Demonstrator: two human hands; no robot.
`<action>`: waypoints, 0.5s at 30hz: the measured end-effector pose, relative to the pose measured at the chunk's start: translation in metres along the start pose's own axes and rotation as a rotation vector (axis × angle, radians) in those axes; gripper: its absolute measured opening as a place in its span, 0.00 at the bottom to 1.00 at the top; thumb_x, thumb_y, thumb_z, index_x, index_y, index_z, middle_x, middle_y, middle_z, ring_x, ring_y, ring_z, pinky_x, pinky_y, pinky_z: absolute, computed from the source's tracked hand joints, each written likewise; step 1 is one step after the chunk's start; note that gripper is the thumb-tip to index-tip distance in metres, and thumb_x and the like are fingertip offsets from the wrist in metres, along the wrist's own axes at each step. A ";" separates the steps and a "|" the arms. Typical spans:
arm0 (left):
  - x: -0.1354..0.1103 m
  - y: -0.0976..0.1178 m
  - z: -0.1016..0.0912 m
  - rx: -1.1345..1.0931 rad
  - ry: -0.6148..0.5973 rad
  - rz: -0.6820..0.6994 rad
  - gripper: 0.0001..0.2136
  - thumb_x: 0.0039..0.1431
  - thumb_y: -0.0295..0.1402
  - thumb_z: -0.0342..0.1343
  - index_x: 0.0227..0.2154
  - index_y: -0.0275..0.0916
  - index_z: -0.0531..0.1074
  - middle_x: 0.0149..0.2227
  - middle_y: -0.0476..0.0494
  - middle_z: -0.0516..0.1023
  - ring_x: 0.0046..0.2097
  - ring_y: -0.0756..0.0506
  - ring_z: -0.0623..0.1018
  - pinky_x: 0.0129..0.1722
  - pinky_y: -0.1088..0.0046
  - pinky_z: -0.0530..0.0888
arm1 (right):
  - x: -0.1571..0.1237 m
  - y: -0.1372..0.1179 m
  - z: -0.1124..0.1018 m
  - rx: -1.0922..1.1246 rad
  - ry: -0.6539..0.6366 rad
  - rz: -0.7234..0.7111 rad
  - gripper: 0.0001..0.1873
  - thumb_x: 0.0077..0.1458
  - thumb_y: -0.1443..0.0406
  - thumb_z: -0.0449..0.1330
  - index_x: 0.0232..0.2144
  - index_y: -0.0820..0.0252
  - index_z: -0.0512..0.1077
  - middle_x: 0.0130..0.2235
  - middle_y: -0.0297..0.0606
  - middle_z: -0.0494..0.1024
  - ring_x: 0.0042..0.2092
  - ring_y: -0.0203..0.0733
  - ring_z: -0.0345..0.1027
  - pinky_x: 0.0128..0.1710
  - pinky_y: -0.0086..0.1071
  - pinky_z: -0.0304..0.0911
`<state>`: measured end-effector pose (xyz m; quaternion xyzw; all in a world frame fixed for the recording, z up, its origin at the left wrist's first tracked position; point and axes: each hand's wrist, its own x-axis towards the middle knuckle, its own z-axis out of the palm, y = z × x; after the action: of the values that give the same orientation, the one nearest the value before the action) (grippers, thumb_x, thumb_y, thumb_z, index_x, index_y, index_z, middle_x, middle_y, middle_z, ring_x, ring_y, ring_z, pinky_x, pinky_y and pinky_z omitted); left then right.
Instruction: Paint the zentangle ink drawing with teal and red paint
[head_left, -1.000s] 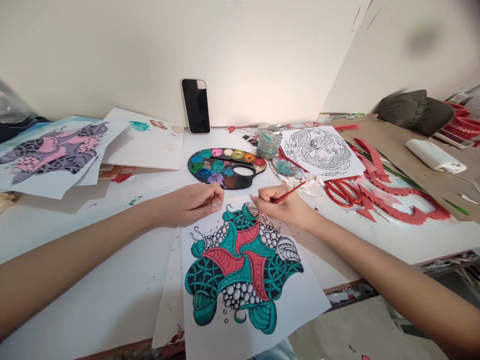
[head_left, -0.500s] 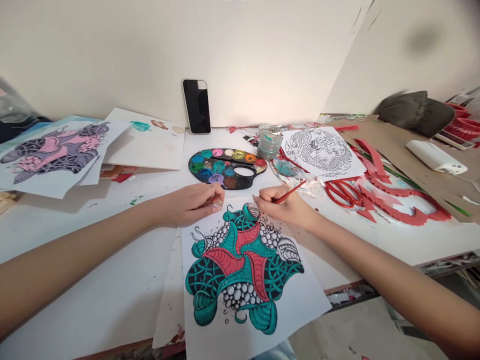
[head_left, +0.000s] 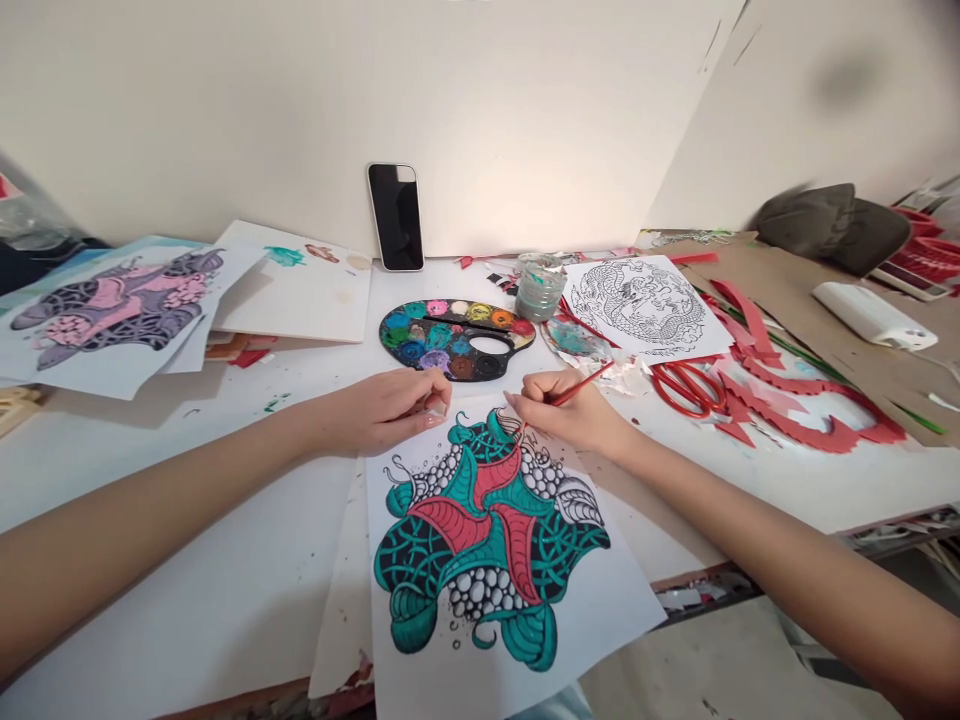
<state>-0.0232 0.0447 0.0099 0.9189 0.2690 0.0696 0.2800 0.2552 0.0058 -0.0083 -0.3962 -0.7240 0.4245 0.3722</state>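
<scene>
A sheet of paper (head_left: 600,630) with a patterned drawing, coloured green, red and black with some white parts, lies in front of me and overhangs the table's front edge. My right hand (head_left: 566,408) grips a thin red paintbrush (head_left: 585,382), its tip down at the drawing's upper right. At the sheet's top left rests my left hand (head_left: 405,405), fingers curled together; whether anything is between them is hidden. Just beyond both hands sits a black paint palette (head_left: 457,340) with many colours in its wells. A clear jar of cloudy water (head_left: 540,290) stands behind it to the right.
A phone (head_left: 396,217) leans against the wall. Pink-and-purple artwork (head_left: 127,300) and a paint-marked board (head_left: 300,300) lie left. To the right are a dragon line drawing (head_left: 637,305), red-handled scissors (head_left: 688,390), red paper cutouts (head_left: 847,410), a white device (head_left: 874,313) and a cap (head_left: 832,225).
The whole view has shifted very slightly. Both hands stay in nearly the same place, with the paintbrush still held over the drawing's upper right.
</scene>
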 end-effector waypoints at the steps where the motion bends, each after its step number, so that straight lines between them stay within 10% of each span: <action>1: 0.000 0.000 0.000 -0.001 -0.001 -0.001 0.10 0.73 0.41 0.44 0.40 0.40 0.63 0.35 0.47 0.69 0.35 0.47 0.67 0.37 0.68 0.65 | 0.000 0.000 0.000 0.000 -0.007 -0.004 0.26 0.59 0.63 0.61 0.18 0.56 0.48 0.18 0.23 0.51 0.22 0.27 0.42 0.20 0.26 0.40; 15: 0.001 -0.002 0.000 -0.010 -0.007 0.003 0.10 0.73 0.41 0.44 0.40 0.40 0.63 0.36 0.48 0.70 0.35 0.47 0.67 0.37 0.68 0.64 | 0.001 -0.003 0.011 0.175 0.132 0.120 0.30 0.58 0.48 0.66 0.16 0.59 0.62 0.17 0.31 0.69 0.20 0.29 0.61 0.21 0.26 0.52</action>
<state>-0.0230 0.0467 0.0088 0.9181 0.2664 0.0680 0.2855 0.2449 0.0019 -0.0096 -0.4319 -0.6333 0.4805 0.4260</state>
